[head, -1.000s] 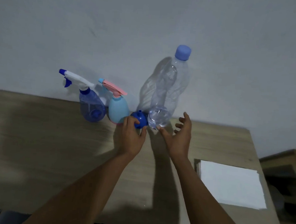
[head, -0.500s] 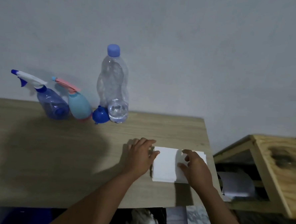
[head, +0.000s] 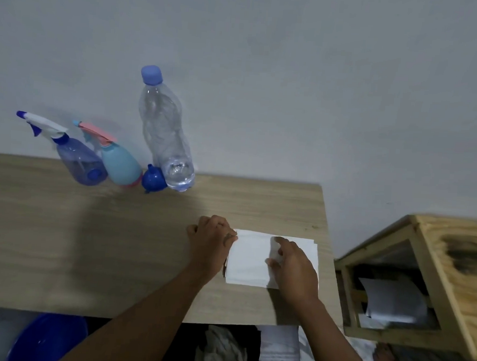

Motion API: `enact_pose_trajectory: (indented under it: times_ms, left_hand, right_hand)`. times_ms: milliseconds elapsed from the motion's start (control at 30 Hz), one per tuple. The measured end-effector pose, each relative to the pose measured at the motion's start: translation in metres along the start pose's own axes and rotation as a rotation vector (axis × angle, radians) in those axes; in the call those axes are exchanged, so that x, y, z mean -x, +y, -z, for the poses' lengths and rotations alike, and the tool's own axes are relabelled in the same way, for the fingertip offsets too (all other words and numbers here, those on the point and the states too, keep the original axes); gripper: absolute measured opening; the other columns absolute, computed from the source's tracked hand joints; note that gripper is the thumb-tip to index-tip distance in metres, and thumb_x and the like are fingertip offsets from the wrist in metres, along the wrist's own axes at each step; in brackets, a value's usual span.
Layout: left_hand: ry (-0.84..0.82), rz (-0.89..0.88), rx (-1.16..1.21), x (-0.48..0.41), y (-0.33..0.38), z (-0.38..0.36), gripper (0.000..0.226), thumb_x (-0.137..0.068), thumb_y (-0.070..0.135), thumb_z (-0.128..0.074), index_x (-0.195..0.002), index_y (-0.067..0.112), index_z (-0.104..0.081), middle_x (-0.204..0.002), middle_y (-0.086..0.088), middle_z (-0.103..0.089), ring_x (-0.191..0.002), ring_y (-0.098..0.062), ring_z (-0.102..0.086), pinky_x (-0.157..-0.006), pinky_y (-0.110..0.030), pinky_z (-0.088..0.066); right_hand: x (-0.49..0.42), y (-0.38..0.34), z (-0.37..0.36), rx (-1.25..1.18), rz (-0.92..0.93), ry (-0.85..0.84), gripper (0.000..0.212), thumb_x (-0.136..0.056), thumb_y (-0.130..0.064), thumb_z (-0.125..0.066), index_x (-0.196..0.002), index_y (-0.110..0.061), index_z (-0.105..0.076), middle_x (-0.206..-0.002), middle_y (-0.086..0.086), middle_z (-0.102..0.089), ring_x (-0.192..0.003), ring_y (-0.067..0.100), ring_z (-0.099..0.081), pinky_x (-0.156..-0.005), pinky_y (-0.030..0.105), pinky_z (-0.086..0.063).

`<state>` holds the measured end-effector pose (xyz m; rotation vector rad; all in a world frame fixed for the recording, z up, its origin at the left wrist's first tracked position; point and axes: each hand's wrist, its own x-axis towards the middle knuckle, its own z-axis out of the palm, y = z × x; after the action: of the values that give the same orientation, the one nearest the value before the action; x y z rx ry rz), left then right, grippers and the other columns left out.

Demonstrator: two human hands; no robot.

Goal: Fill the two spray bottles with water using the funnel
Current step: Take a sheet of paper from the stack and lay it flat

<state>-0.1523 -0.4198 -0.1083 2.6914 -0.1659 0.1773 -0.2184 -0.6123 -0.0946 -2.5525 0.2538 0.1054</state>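
Grey plaster wall [head: 293,86] is filling the upper half of the view, and a pale wooden table [head: 116,242] is stretching across below it. Four things are standing in a tight row along the table's far edge, against the wall. From left to right they are a translucent blue spray bottle [head: 78,160] with a white and blue trigger, a light blue spray bottle [head: 119,164] with a pink trigger, a small dark blue funnel [head: 153,178], and a tall clear water bottle [head: 165,131] with its blue cap on. The funnel is sitting between the light blue sprayer and the water bottle, touching both. Both hands are working well apart from that row, near the table's right front corner, at a stack of white paper napkins [head: 250,260]. The left hand [head: 211,240] is curling its fingers against the stack's left edge, though whether it is gripping a sheet cannot be told. The right hand [head: 293,264] is resting on top of the stack, with thumb and forefinger spread loosely over the paper. An open wooden crate [head: 455,266] is standing beside the table on the right. A blue bowl [head: 49,336] is showing below the table's front edge.
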Motion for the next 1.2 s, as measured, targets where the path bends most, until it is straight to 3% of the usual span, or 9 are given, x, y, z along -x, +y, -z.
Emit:
enact_pose_trajectory:
  times_ms: [133,267,400,500,667,767,900,1033,1200]
  left_hand:
    - [0.109,-0.246,0.068,0.018,-0.002,0.005,0.019,-0.073,0.024,-0.084,-0.078,0.028,-0.066,-0.091,0.014,-0.064,-0.088,-0.017,-0.057,-0.074,-0.037,-0.035]
    - [0.198,-0.347,0.219,0.032,0.002,0.019,0.021,-0.079,0.016,-0.076,-0.089,0.023,-0.059,-0.096,0.013,-0.065,-0.093,-0.013,-0.056,-0.078,-0.034,-0.038]
    - [0.201,-0.007,0.565,0.032,0.014,0.038,0.013,-0.080,0.009,-0.070,-0.084,0.020,-0.063,-0.089,0.011,-0.071,-0.083,-0.005,-0.064,-0.076,-0.021,-0.047]
    - [0.170,0.210,0.607,0.015,0.016,0.055,0.018,-0.081,0.004,-0.071,-0.070,0.016,-0.063,-0.071,0.009,-0.065,-0.068,0.002,-0.060,-0.067,-0.017,-0.045]
    - [0.187,0.330,0.682,0.002,-0.007,0.083,0.018,-0.087,0.009,-0.070,-0.081,0.007,-0.053,-0.071,0.000,-0.057,-0.063,-0.005,-0.053,-0.059,-0.008,-0.039]
    - [0.131,0.432,0.752,0.001,-0.036,0.101,0.011,-0.086,0.009,-0.071,-0.082,0.009,-0.061,-0.074,0.002,-0.063,-0.067,-0.009,-0.057,-0.060,-0.012,-0.041]
    - [0.035,0.504,0.831,0.016,-0.097,0.132,0.022,-0.083,0.004,-0.070,-0.103,0.014,-0.073,-0.099,0.001,-0.072,-0.093,-0.011,-0.065,-0.078,-0.016,-0.047]
    - [-0.131,0.458,0.870,0.040,-0.180,0.164,0.045,-0.081,-0.003,-0.070,-0.123,0.012,-0.065,-0.120,-0.003,-0.067,-0.107,-0.013,-0.064,-0.086,-0.019,-0.049]
    - [-0.042,0.485,0.667,0.057,-0.289,0.194,0.027,-0.078,0.002,-0.076,-0.101,0.016,-0.074,-0.109,-0.002,-0.072,-0.092,-0.010,-0.067,-0.069,-0.007,-0.049]
  right_hand:
    - [0.002,-0.003,0.009,-0.087,0.002,0.034,0.064,-0.093,-0.031,-0.065,-0.149,-0.033,-0.034,-0.120,-0.005,-0.057,-0.106,0.018,-0.060,-0.077,0.035,-0.054]
    - [-0.004,-0.002,0.023,0.149,0.042,0.144,0.038,-0.090,-0.018,-0.064,-0.127,-0.022,-0.061,-0.106,0.004,-0.049,-0.100,0.025,-0.052,-0.069,0.036,-0.052]
    - [-0.003,0.010,0.037,0.202,0.037,0.233,0.016,-0.082,-0.018,-0.072,-0.097,-0.024,-0.072,-0.103,0.002,-0.050,-0.098,0.026,-0.045,-0.080,0.038,-0.041]
    - [-0.004,0.007,0.054,-0.118,0.013,0.181,0.009,-0.085,-0.020,-0.071,-0.088,-0.029,-0.068,-0.103,-0.009,-0.059,-0.101,0.016,-0.050,-0.086,0.035,-0.037]
    - [-0.009,-0.036,0.057,-0.691,-0.036,0.224,0.024,-0.089,-0.009,-0.071,-0.105,-0.015,-0.055,-0.064,-0.005,-0.043,-0.056,0.008,-0.042,-0.053,0.011,-0.036]
    - [-0.009,-0.070,0.035,-0.787,-0.055,0.247,0.027,-0.089,-0.007,-0.069,-0.098,-0.018,-0.046,-0.077,-0.005,-0.048,-0.065,0.010,-0.045,-0.059,0.013,-0.039]
    - [-0.007,-0.117,-0.002,-0.773,0.013,0.136,0.014,-0.091,-0.001,-0.062,-0.084,-0.013,-0.063,-0.082,-0.007,-0.063,-0.067,0.010,-0.051,-0.065,0.026,-0.043]
    - [0.003,-0.167,-0.053,-0.694,-0.003,-0.094,0.028,-0.088,-0.002,-0.064,-0.108,-0.021,-0.069,-0.075,0.000,-0.060,-0.059,0.018,-0.049,-0.058,0.026,-0.044]
    - [0.017,-0.245,-0.130,-0.618,0.058,-0.257,0.048,-0.084,0.007,-0.066,-0.126,-0.016,-0.061,-0.112,-0.007,-0.065,-0.075,0.015,-0.064,-0.068,0.019,-0.053]
